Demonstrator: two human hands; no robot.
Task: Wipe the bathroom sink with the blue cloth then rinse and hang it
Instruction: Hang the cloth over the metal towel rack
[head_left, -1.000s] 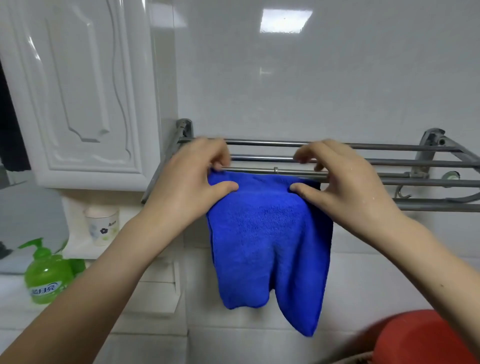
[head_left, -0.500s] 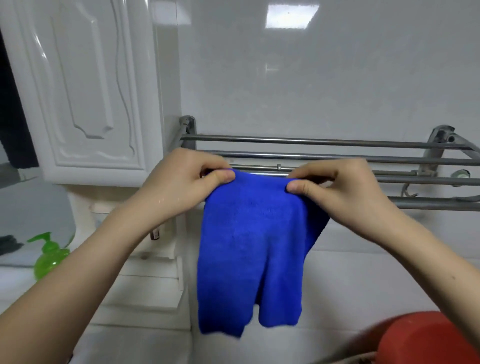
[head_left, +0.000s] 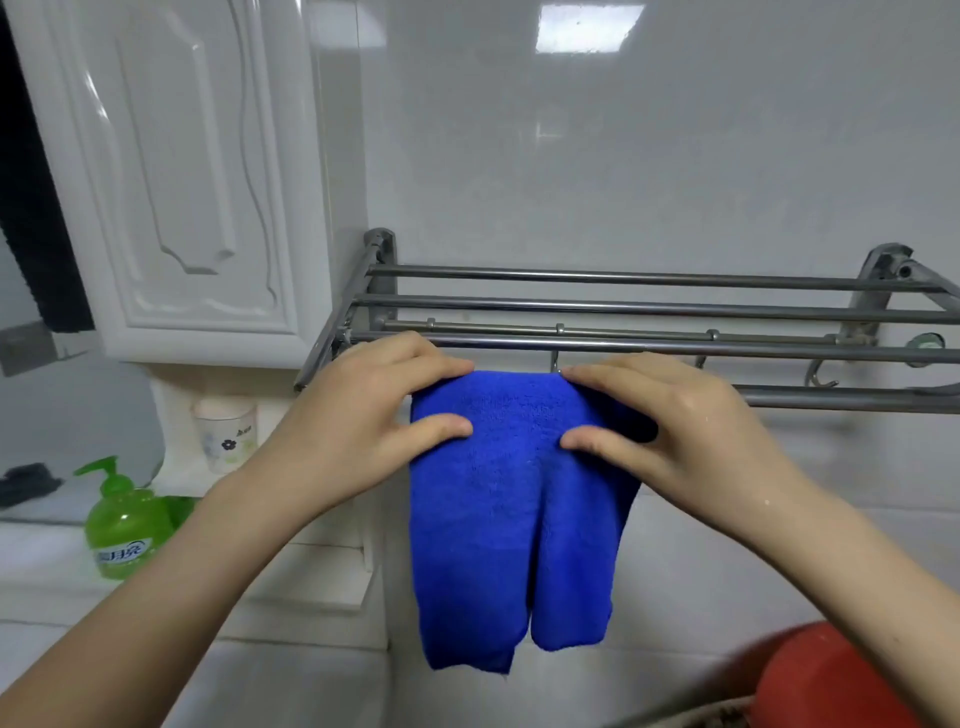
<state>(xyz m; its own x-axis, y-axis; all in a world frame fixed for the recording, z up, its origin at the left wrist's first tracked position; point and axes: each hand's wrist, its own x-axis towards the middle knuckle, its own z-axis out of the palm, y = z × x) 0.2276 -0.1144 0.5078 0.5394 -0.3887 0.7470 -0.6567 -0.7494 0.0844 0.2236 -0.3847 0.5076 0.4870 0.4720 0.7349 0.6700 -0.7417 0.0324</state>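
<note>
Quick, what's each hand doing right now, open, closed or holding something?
Left hand: pinches the blue microfibre cloth at its top left edge.
Right hand: pinches the same cloth's top right edge.

cloth (head_left: 519, 519): soft, fuzzy fabric, not shiny
rack (head_left: 623, 306): smooth, shiny metal bars
wall (head_left: 623, 156): smooth, glossy white tiles
cabinet (head_left: 182, 182): smooth, shiny white door
bottle (head_left: 124, 535): see-through green plastic, glossy
cup (head_left: 226, 436): smooth and white
tub (head_left: 831, 680): smooth red plastic

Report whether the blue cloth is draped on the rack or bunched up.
Draped: the blue cloth hangs over the front bar of the towel rack, both ends dangling, left hand and right hand pinching its top fold.
</note>
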